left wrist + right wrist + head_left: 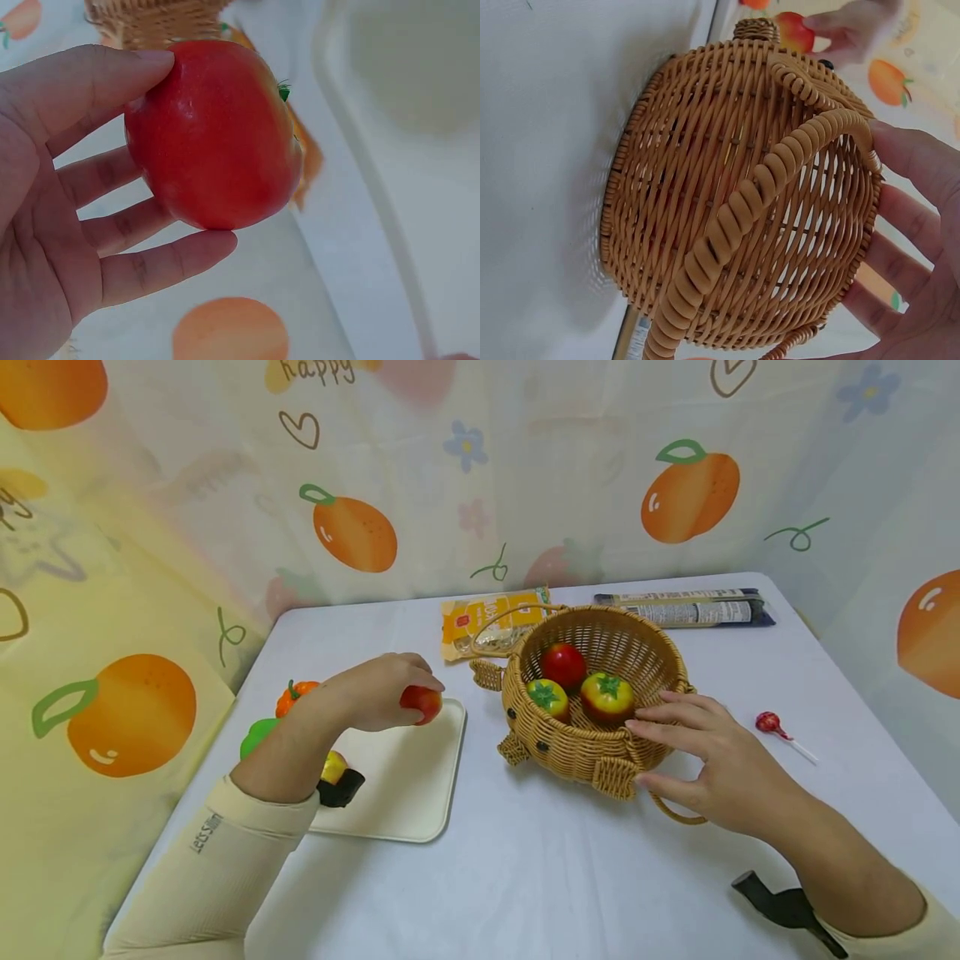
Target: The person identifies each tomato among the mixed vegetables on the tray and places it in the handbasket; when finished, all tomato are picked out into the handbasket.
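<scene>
Between its thumb and fingertips my left hand (pixel 378 692) holds a red tomato (pixel 214 135) above the right part of a cream tray (pixel 442 810). A round wicker basket (pixel 577 752) stands to the right of the tray. Inside it lie a red tomato (pixel 564 666) and two yellow-and-red tomatoes with green star-shaped tops, one on the left (pixel 548 697) and another nearer my fingers (pixel 607 695). My right hand (pixel 723 764) touches the basket's near right rim, its fingers spread and fairly straight. The wicker handle (pixel 757 195) hangs down this side.
A green item (pixel 258 737), an orange pepper-like one (pixel 294 695) and a black piece (pixel 341 787) lie around the tray's left side. Behind the basket are a yellow packet (pixel 487 622) and a dark packet (pixel 697 608). A lollipop (pixel 769 723) and black pipe-shaped thing (pixel 780 903) lie right.
</scene>
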`<state>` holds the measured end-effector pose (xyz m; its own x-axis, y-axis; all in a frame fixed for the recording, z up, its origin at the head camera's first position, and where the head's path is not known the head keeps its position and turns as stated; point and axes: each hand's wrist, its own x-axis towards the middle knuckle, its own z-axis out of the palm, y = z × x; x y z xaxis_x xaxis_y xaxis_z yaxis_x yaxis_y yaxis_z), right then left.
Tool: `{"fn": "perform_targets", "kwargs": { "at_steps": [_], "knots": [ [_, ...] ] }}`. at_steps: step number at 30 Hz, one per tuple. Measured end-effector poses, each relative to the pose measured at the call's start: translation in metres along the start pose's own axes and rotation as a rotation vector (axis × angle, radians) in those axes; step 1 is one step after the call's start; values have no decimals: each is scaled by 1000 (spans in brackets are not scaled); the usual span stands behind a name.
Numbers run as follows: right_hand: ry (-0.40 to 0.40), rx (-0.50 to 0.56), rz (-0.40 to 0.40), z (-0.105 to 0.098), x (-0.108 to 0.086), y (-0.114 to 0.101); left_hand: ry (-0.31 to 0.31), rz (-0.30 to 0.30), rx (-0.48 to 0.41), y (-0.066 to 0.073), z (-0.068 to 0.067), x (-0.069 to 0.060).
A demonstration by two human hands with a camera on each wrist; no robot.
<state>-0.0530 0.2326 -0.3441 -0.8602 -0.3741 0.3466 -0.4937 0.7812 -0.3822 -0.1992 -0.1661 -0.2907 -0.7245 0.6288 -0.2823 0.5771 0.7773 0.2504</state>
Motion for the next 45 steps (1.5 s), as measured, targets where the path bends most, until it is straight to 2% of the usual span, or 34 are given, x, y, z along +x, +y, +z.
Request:
{"fn": "perform_targets", "kwargs": {
  "at_steps": [10,16,23,28,37,43,45],
  "knots": [
    [-10,-5,10,-1,0,-1,58,103,55,37,-19,-2],
    [-13,1,12,-1,0,-1,70,136,79,54,-30,5],
    [-1,9,2,1,-1,0,109,216,107,78,-49,16],
    [5,3,-4,1,-1,0,109,247,136,94,-55,24],
    [-7,15,13,2,-1,0,118,317,175,121,-52,45],
    [6,17,6,2,-2,1,84,382,192,136,-35,65],
    [11,17,1,2,-2,2,62,380,200,138,-27,72]
  ]
}}
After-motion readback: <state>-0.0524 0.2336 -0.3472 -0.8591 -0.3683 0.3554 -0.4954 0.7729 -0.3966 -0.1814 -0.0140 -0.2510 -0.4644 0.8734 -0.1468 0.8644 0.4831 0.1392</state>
